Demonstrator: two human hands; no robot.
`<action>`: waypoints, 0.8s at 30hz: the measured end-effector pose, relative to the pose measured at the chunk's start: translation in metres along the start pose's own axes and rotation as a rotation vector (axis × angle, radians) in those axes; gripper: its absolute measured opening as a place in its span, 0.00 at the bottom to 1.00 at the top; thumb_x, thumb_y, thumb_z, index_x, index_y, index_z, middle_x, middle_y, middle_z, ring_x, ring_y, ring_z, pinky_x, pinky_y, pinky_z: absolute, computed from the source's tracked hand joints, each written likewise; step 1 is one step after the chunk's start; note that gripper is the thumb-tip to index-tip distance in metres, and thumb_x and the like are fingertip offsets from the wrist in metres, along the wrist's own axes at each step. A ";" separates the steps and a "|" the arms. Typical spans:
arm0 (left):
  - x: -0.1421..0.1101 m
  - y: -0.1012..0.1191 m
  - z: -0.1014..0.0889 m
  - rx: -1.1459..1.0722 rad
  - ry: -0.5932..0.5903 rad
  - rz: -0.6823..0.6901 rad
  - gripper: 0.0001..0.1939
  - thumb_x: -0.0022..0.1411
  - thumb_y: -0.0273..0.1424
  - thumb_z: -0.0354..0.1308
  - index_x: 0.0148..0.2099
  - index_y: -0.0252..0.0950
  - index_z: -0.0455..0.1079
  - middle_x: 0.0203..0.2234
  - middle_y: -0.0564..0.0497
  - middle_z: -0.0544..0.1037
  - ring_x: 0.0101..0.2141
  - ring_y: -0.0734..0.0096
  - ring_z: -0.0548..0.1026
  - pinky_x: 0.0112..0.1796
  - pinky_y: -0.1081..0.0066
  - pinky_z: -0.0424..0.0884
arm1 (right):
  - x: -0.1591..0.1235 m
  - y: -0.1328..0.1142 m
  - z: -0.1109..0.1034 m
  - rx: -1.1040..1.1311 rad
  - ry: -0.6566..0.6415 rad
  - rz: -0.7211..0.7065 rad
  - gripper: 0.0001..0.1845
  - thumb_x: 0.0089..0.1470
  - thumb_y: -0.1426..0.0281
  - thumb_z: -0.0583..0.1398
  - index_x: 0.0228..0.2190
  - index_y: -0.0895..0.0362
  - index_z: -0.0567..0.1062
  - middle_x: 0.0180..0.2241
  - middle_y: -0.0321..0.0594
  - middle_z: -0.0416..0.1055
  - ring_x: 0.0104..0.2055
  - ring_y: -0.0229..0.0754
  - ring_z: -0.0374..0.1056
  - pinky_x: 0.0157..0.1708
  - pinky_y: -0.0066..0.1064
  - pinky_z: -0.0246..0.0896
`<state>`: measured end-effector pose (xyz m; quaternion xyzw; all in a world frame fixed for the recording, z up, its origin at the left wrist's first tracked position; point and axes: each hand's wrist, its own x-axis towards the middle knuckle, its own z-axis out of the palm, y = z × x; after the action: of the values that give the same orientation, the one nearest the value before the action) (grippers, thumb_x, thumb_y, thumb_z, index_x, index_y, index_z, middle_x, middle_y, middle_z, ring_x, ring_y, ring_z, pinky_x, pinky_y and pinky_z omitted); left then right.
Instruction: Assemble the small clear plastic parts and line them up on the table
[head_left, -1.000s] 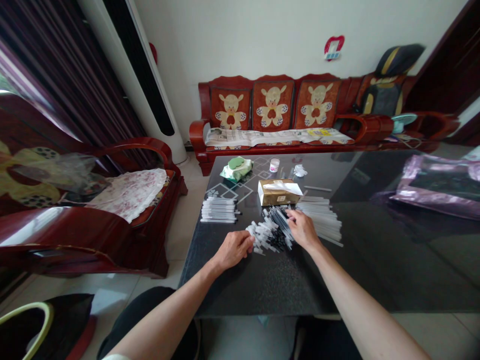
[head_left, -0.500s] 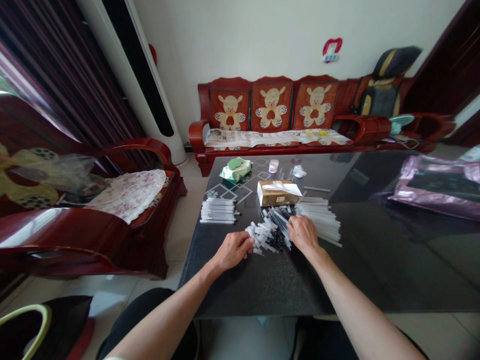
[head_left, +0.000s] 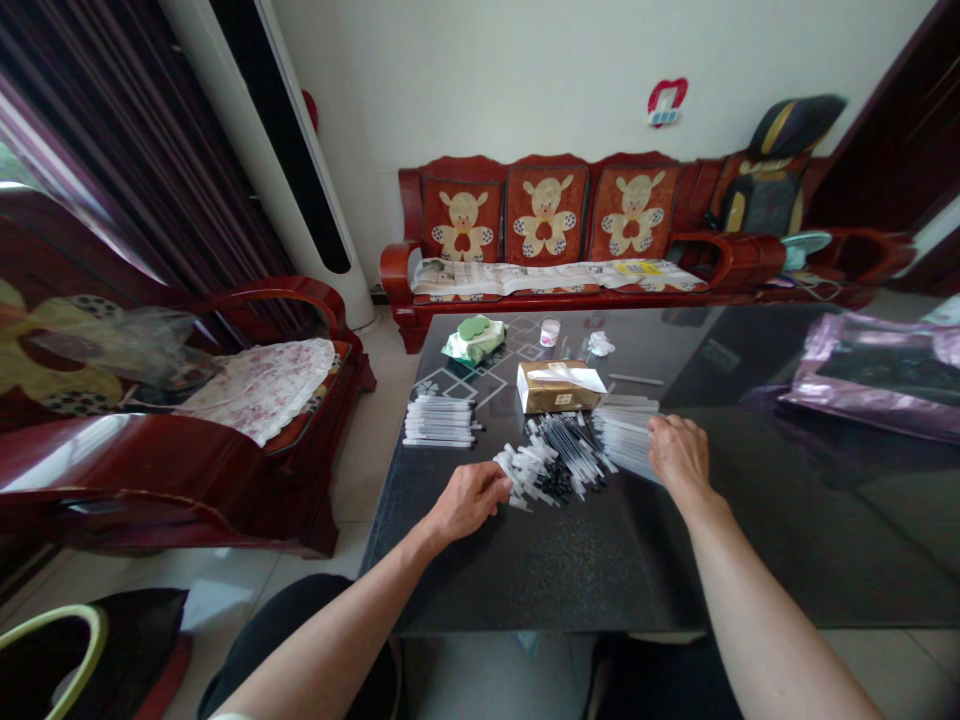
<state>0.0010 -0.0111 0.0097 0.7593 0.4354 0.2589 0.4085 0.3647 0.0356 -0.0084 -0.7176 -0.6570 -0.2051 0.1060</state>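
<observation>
Two hands (head_left: pixel 469 500), one tissue box (head_left: pixel 559 398), one wipes pack (head_left: pixel 474 342), one cup (head_left: pixel 550 332) and uncountably many slim tubes (head_left: pixel 624 438) show.

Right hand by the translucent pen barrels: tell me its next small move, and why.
I'd probably have the right hand pinch one of the translucent pen barrels by its end: its fingers are at the pile's right side, where barrel ends lie close together. Whether it grips one is hidden.

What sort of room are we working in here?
Most likely a home living room: a red wooden sofa with teddy-bear cushions stands against the wall, a matching armchair is on the left, and a long purple curtain hangs behind it.
</observation>
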 end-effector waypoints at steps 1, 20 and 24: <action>0.000 -0.001 0.000 -0.003 0.006 -0.007 0.13 0.64 0.36 0.48 0.34 0.34 0.69 0.22 0.54 0.73 0.22 0.77 0.72 0.25 0.79 0.64 | 0.000 0.002 0.003 0.013 0.009 -0.010 0.11 0.53 0.76 0.54 0.32 0.60 0.76 0.32 0.50 0.72 0.35 0.47 0.63 0.38 0.37 0.52; 0.007 -0.014 0.000 0.260 0.158 0.072 0.07 0.58 0.29 0.58 0.37 0.37 0.77 0.32 0.49 0.75 0.31 0.71 0.72 0.36 0.74 0.66 | -0.011 -0.076 -0.009 0.324 0.089 -0.230 0.16 0.59 0.72 0.52 0.44 0.62 0.75 0.37 0.48 0.73 0.41 0.48 0.63 0.46 0.36 0.54; 0.010 -0.020 0.003 0.256 0.158 0.051 0.08 0.58 0.27 0.57 0.38 0.37 0.77 0.31 0.50 0.75 0.31 0.72 0.72 0.36 0.74 0.67 | -0.011 -0.076 -0.010 0.334 0.085 -0.222 0.15 0.59 0.72 0.52 0.44 0.61 0.74 0.37 0.47 0.73 0.41 0.48 0.63 0.45 0.37 0.54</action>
<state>-0.0002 0.0023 -0.0084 0.7934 0.4760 0.2705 0.2661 0.2878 0.0300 -0.0134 -0.6040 -0.7519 -0.1338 0.2281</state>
